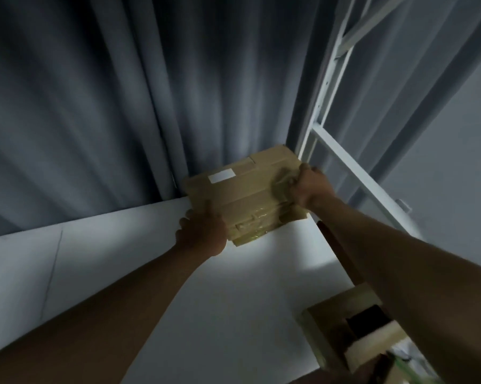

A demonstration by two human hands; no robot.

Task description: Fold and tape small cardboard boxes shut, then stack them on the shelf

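Box [242,189], taped shut, held between both hands over the far right corner of the white shelf [109,245], next to the metal upright [321,106]. Left hand [202,235] curls round its near-left corner; right hand [307,187] grips its right edge, fingers wrapped over the tape. Box lies beyond both sets of fingers, long axis roughly hand to hand, hands about equally near; probably needs lowering and a push away.
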